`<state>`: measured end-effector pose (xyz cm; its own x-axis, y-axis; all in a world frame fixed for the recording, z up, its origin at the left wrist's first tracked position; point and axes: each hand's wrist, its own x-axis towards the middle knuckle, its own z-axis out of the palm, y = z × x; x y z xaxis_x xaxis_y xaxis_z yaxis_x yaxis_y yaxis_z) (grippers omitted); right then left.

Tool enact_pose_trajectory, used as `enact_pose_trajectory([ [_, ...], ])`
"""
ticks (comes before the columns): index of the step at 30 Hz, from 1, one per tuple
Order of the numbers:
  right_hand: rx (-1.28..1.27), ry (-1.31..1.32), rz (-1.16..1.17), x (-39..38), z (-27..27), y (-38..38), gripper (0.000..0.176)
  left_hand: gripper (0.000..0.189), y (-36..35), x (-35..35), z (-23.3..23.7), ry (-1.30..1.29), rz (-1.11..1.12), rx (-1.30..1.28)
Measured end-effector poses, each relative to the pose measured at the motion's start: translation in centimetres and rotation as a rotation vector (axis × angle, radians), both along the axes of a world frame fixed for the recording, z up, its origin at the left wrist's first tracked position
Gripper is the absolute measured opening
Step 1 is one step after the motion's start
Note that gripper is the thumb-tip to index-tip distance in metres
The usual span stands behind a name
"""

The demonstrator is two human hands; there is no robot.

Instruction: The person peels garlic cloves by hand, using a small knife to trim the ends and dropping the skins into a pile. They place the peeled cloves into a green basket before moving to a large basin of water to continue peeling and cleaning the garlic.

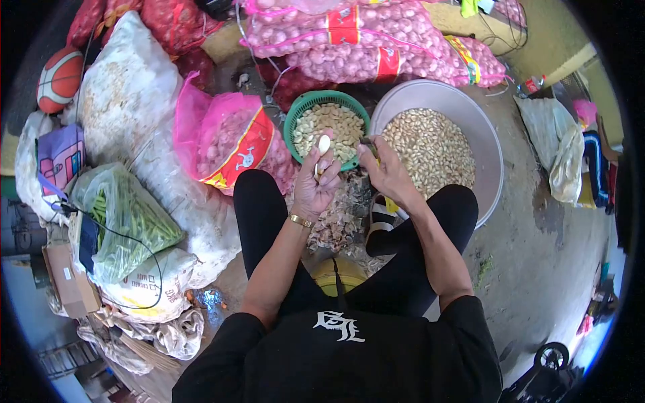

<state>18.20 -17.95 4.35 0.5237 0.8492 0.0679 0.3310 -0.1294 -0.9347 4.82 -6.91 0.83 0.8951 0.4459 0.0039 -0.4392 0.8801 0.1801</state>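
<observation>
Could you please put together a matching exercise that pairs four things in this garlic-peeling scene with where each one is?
Things:
1. green basket
2. garlic clove
3. basketball
4. pile of skins

Places:
A. at the far upper left of the view
B. on the ground between the person's legs
C. in the grip of the left hand
D. beside the metal basin, holding pale cloves

Pairs: 1-D, 2-C, 3-A, 4-B.
</observation>
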Motion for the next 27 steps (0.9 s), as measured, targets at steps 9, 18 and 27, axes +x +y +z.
enact_pose_trajectory([
  [9,0.095,0.036,-0.065,1.8,-0.6,-1.7,0.025,0.045,-1.5,2.5,-0.7,0.1,-0.102,0.081],
  [18,-0.013,0.221,0.009,1.8,0.9,-0.8,0.035,0.037,-1.9,2.6,-0.9,0.282,-0.094,0.192],
  [27,0.083,0.315,-0.081,1.2,0.1,1.2,0.031,0.031,-0.5,2.1,0.3,0.653,0.075,0.592],
])
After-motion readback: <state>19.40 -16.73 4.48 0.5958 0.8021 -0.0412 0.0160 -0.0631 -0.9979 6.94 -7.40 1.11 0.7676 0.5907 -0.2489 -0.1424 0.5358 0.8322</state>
